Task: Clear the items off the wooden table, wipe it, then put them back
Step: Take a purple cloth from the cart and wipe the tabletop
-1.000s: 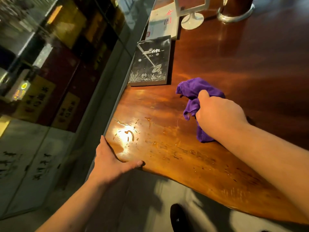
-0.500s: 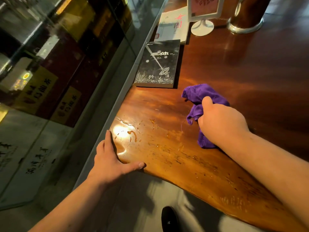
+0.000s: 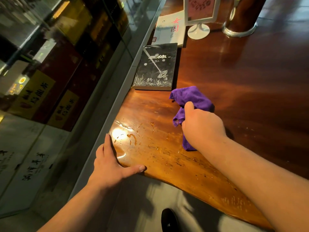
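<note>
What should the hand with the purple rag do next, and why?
Probably slide the purple cloth toward the near left corner of the wooden table. The right hand is bunched on the cloth, and wet streaks and droplets glisten between it and the left hand, which rests on the table's corner. The black book lies beyond, away from that path.

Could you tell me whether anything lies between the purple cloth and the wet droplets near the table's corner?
Nothing visible does. The purple cloth, in the right hand, has bare wood between it and the droplets. The black book lies farther back; the left hand grips the corner.
</note>
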